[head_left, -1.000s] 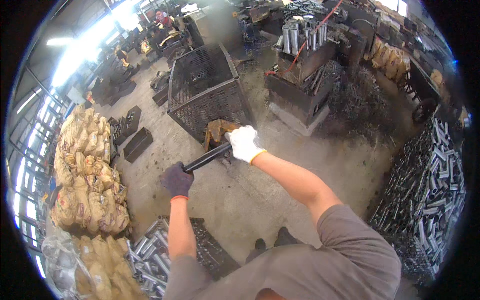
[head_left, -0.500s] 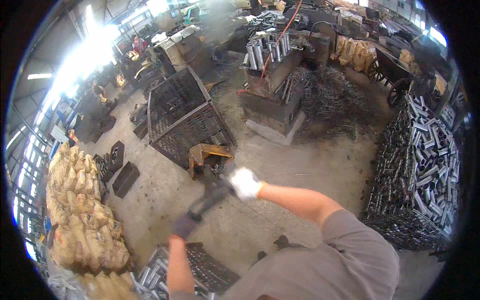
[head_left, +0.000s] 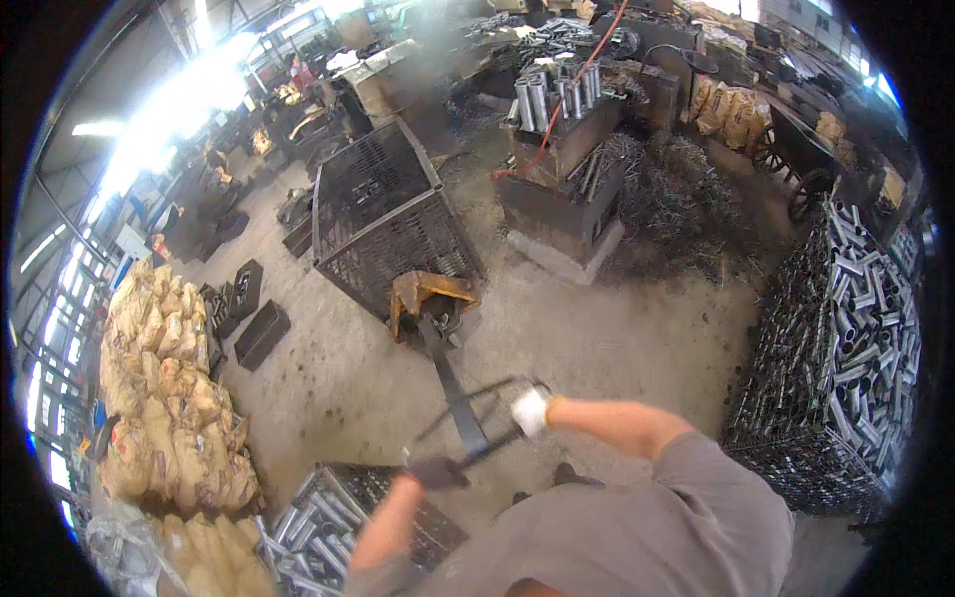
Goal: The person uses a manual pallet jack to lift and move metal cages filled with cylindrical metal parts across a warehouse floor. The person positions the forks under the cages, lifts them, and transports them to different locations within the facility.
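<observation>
Both of my gloved hands are closed on the handle of a pallet jack (head_left: 453, 388). My left hand (head_left: 438, 472), in a dark glove, wraps the near left part of the loop-shaped grip. Higher and to the right, my right hand (head_left: 532, 410) in a white glove grips the other side of the loop. From the grip a flat dark shaft runs forward to the jack's worn yellow body. That body meets the near corner of a dark mesh crate (head_left: 398, 234); the forks are hidden.
Tan sacks (head_left: 164, 398) are stacked at left. A bin of metal tubes (head_left: 318, 527) stands near my left arm, and a tall mesh bin of cut tubes (head_left: 856, 338) at right. Ahead stands a machine base (head_left: 562, 204) beside piled shavings (head_left: 676, 199). Small dark boxes (head_left: 262, 335) lie on the floor.
My hands and the handle have come down nearer my body and to the right. The grip loop now shows clearly. Part of the shift comes from the view itself turning.
</observation>
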Demonstrator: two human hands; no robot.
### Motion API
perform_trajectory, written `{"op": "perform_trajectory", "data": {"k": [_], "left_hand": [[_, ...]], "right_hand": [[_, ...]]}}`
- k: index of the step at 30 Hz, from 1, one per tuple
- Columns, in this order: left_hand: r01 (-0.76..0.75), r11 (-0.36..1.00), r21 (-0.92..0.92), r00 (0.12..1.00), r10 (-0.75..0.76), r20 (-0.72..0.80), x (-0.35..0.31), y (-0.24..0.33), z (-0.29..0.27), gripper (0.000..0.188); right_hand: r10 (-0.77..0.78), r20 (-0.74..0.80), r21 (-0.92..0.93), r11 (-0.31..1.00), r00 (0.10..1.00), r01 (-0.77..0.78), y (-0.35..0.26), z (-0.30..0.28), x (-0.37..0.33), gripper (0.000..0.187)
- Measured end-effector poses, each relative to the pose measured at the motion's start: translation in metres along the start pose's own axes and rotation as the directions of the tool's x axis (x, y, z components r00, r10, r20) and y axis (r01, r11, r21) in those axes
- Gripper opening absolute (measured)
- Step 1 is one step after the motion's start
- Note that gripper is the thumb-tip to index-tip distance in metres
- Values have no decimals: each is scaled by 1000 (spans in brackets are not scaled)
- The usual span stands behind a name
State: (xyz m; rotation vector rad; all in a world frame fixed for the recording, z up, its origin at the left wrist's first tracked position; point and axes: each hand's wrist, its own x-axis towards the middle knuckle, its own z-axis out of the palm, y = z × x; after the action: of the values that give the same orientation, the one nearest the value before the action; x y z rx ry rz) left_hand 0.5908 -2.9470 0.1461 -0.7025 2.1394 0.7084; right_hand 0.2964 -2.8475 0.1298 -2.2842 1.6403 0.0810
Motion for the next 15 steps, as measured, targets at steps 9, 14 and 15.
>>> {"op": "perform_trajectory", "data": {"k": [9, 14, 15], "left_hand": [[396, 909, -129, 321, -269, -908, -54, -9, -124, 40], [295, 947, -125, 931, -314, -186, -2, 60, 87, 57], [211, 969, -128, 974, -220, -55, 12, 60, 95, 58]], "right_hand": [[128, -594, 48, 991, 794, -124, 19, -143, 59, 38], [143, 290, -65, 989, 946, -130, -34, 69, -56, 53], [103, 398, -67, 994, 912, -83, -34, 79, -55, 46]]}}
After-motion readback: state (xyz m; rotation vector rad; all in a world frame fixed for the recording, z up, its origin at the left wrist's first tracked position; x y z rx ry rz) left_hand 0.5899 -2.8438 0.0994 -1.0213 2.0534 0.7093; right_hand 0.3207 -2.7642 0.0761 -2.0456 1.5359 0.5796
